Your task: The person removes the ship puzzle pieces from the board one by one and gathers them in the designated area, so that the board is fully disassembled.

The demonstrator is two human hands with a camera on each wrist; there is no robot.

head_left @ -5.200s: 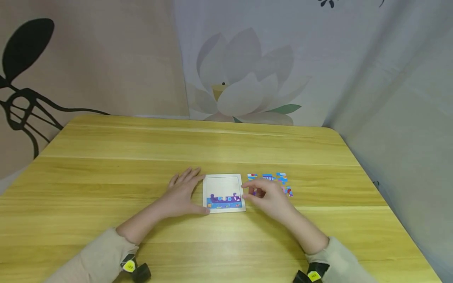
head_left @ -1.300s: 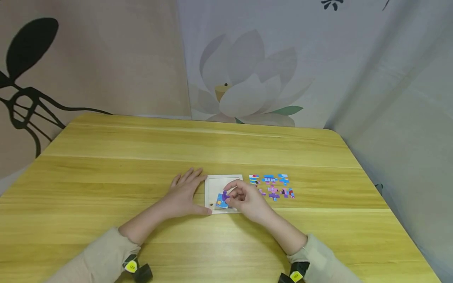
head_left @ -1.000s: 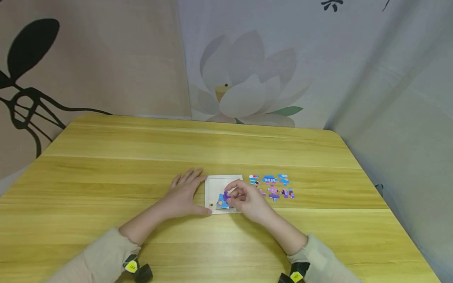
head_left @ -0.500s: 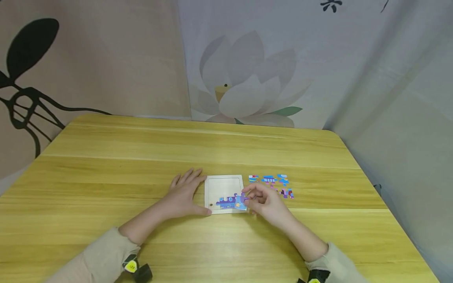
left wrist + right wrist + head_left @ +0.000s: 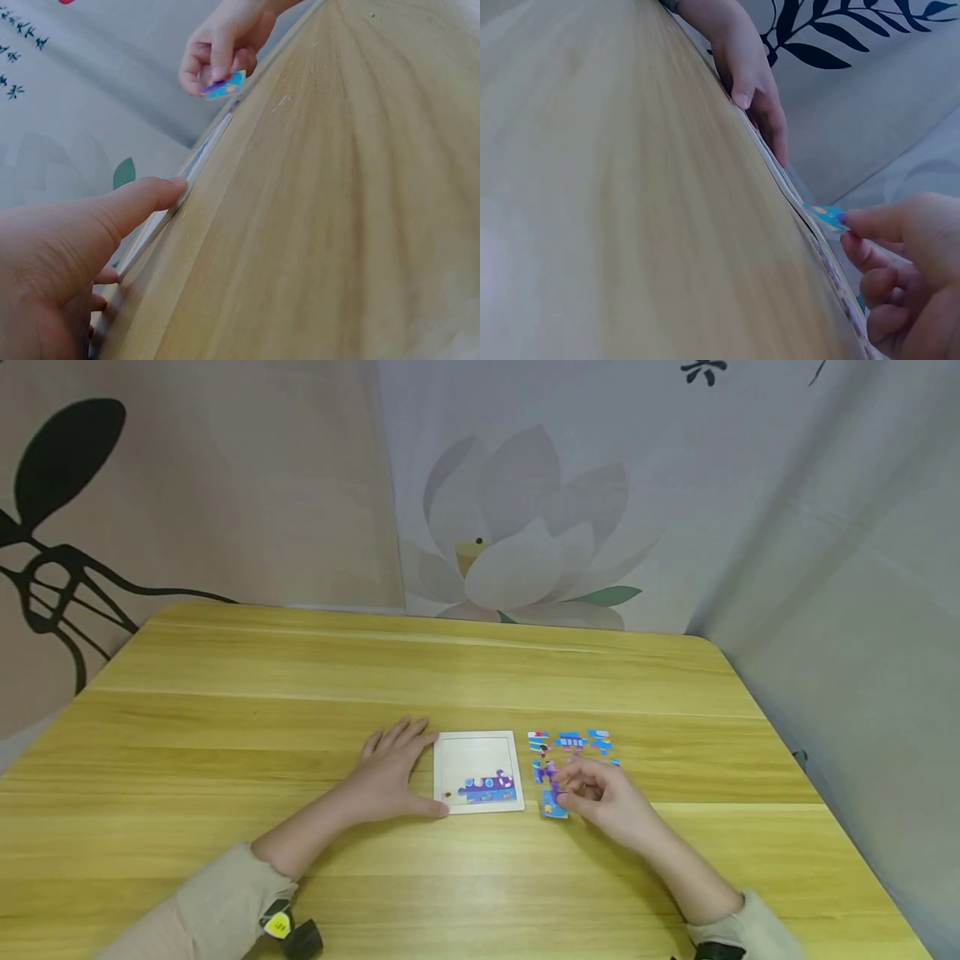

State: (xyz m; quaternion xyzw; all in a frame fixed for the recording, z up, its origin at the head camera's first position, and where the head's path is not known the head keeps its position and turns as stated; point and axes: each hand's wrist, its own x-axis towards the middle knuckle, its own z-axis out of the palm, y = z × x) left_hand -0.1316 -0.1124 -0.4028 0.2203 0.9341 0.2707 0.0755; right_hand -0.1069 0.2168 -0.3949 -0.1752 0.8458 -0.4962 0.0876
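Note:
My right hand (image 5: 607,802) pinches a blue and purple jigsaw piece (image 5: 553,806) between thumb and fingers, to the right of a white puzzle tray (image 5: 474,756). In the right wrist view the piece (image 5: 826,217) sticks out from the fingertips, tilted. My left hand (image 5: 382,781) lies spread at the tray's left side, its thumb at the near left corner and its fingertips by the far left one. Joined purple and blue pieces (image 5: 491,789) fill the tray's near edge from the right side; its near left corner shows bare board with a small brown spot.
Loose jigsaw pieces lie right of the tray, among them a blue and purple one (image 5: 571,741), a blue and white one (image 5: 600,742) and a red-marked one (image 5: 537,742). My right hand hides part of this group. All rest on a wooden table (image 5: 300,668) before a curtain.
About five seconds ago the near row reached the tray's left corner. The corner piece is now out; my right hand has carried it rightward, past the tray's edge. The left hand stays put.

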